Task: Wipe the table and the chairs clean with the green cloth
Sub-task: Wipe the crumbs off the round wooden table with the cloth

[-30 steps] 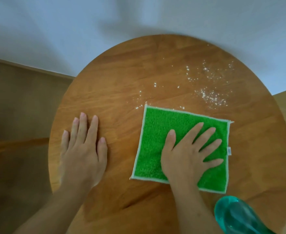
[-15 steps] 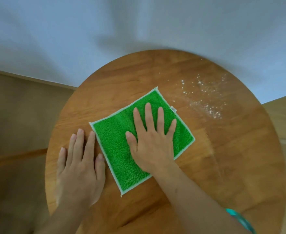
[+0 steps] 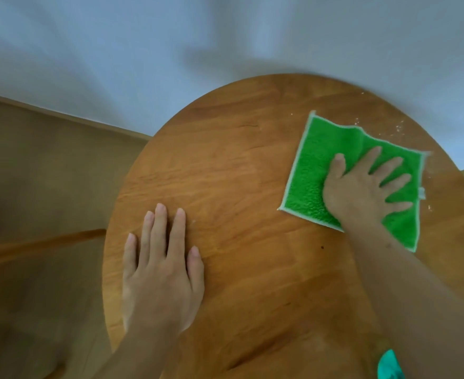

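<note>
Green terry cloth with a pale stitched edge, the square green cloth [image 3: 335,170] lies flat on the round honey-coloured wooden table [image 3: 252,187], out near its far right rim, with the right hand [image 3: 362,195] pressed down on top of it. The step in hand looks like the wiping of the table itself: a scatter of white crumbs [image 3: 397,128] lies just past the cloth's far edge, close to the rim, so the job is under way but not done, and no chair has been reached, judging by what shows. The next move probably calls for a firm sweep outward over those specks, with the palm kept low so the cloth does not ruck up, and some care that the crumbs are gathered and not pushed off the edge. The right hand's fingers [image 3: 395,181] are spread wide and straight, released, grasping nothing, only pinning the cloth by pressure. The left hand [image 3: 159,269] rests flat on the bare wood near the table's left side, well apart from the cloth, its fingers [image 3: 157,231] straight and close together, holding nothing. A teal translucent object [image 3: 389,367] shows at the bottom right corner; what it is cannot be told.
</note>
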Available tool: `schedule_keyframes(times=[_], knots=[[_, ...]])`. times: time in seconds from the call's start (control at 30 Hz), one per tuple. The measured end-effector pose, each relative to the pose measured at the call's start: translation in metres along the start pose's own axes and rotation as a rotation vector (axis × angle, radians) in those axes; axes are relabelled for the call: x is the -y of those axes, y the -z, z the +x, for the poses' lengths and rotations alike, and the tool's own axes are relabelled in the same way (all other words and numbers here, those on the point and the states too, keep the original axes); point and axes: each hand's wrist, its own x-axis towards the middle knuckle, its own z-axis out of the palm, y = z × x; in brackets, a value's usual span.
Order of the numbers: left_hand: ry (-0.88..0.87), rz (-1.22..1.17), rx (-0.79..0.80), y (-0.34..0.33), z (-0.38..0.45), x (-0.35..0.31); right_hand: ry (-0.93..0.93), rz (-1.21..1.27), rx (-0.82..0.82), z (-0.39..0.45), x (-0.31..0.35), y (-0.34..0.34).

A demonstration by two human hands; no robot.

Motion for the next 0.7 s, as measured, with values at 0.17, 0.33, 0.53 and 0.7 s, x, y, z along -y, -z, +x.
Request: schedule_keyframes(times=[0.17, 0.33, 0.53, 0.7], knots=[[0.003, -0.007, -0.012, 0.001, 0.001, 0.000, 0.521, -0.057, -0.003, -0.058, 0.066, -0.017], [-0.002, -0.023, -0.072, 0.001, 0.000, -0.003, 0.938, -0.126, 0.093, -0.093, 0.070, -0.028], [0.005, -0.011, -0.063, 0.002, 0.002, -0.004, 0.435, -0.066, -0.019, -0.008, -0.009, -0.009], [0.012, 0.003, -0.058, 0.002, 0.000, -0.003, -0.166, 0.082, -0.007, 0.019, -0.087, 0.007]])
